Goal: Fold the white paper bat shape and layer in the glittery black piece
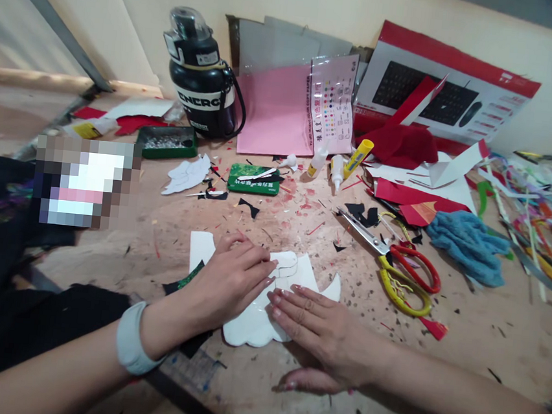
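Note:
A white cut-out shape with a scalloped lower edge (249, 325) lies flat on the wooden table, with pencil lines near its top. My left hand (237, 278) rests on its left part, fingers together and bent slightly over it. My right hand (317, 331) lies flat on its right side, fingers stretched and thumb apart. The fingertips of both hands are close together near the middle of the shape. Another white piece (200, 246) shows beyond my left hand, and black scraps with some green peek out beside my left wrist.
Scissors with red and yellow handles (408, 281) lie open at the right, near a blue cloth (470, 247). Glue bottles (336, 172), a green tin (254, 179), a black bottle (202, 89) and a keyboard box (443, 93) stand or lie farther back. Paper scraps are scattered around.

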Tool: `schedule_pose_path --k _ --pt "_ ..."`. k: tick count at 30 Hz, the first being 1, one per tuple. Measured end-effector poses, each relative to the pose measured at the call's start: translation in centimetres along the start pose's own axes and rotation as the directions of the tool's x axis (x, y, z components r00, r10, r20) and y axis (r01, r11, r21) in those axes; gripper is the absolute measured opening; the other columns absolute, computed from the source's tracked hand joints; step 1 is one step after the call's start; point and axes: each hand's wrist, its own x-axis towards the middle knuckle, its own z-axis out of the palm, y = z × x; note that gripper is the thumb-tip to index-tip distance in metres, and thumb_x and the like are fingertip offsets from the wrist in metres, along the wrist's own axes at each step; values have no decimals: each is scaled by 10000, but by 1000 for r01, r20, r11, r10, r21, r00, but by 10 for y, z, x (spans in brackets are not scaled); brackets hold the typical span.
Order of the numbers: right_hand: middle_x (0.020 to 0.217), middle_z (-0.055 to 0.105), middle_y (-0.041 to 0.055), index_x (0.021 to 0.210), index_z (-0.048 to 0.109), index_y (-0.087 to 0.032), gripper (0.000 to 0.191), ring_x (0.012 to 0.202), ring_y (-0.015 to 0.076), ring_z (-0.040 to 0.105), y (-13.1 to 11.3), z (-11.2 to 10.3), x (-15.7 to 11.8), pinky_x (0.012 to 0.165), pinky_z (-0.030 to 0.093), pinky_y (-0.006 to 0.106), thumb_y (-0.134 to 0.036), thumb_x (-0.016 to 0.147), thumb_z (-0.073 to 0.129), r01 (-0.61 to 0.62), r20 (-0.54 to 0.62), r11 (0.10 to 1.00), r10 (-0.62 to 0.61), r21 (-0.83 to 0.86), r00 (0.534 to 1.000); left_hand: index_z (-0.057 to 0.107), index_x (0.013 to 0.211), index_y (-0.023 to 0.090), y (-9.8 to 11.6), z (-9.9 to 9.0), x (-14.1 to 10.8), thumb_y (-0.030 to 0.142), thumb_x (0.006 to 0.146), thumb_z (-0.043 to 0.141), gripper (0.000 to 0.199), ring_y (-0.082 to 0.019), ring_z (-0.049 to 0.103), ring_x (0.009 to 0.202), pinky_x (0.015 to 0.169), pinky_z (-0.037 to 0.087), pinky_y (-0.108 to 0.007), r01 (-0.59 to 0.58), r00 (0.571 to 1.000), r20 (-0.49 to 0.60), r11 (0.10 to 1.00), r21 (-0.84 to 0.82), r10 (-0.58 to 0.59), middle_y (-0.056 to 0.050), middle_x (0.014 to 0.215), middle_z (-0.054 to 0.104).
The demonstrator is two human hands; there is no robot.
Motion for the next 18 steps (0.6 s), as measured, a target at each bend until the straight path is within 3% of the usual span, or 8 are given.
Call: schedule_pose_path --k 18 --pt "1562 387 196 1516 340 -9 786 1510 248 246 2 0 1 1250 214 455 -565 981 490 12 -36 1000 -11 22 999 676 1091 161 2 -1 1 252 991 504 219 -253 613 966 984 335 -460 -12 1000 13 998 66 11 -76 1026 695"
